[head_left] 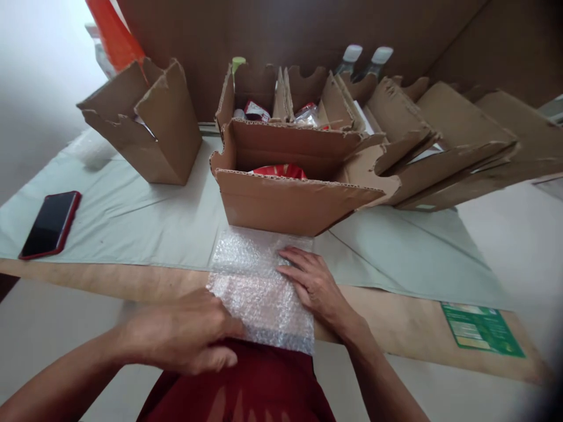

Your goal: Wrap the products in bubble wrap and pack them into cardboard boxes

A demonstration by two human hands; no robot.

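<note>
A sheet of clear bubble wrap (264,293) lies across the table's front edge, its near end hanging over toward the dark red clothing on my lap. My right hand (310,281) rests flat on the right side of the wrap, fingers spread and holding nothing. On the left, my left hand (189,328) is by the near left edge of the wrap, slightly blurred. Its thumb stands apart from the fingers, and nothing shows in its grasp. Just behind the wrap stands an open cardboard box (290,199) with a red packet (281,171) inside.
Several cut-down cardboard boxes (457,123) line the back right. Another box (176,129) stands at the left, beside an orange object (116,35). A phone (50,225) lies at far left, a green printed card (481,329) at right. Two white-capped bottles (352,54) stand behind.
</note>
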